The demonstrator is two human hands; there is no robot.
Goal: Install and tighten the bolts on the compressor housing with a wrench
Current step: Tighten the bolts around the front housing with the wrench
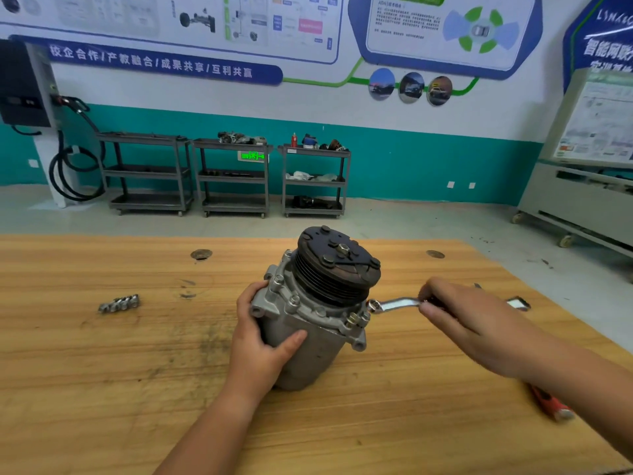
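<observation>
A grey metal compressor [308, 351] with a black pulley [337, 265] on top stands in the middle of the wooden table [102, 371]. Several bolts sit around its housing flange, one at the front right [352, 318]. My left hand [260, 341] grips the housing from the left, thumb across its front. My right hand [472, 323] pinches the shaft of a silver ring wrench [394, 304]. The wrench's ring end lies at the flange's right edge, beside a bolt there.
A small pile of metal parts [120, 302] lies on the table at the left. A red-handled tool [551, 404] lies under my right forearm, and another metal tool [517, 302] behind my right hand. Three tool carts [233, 176] stand along the far wall.
</observation>
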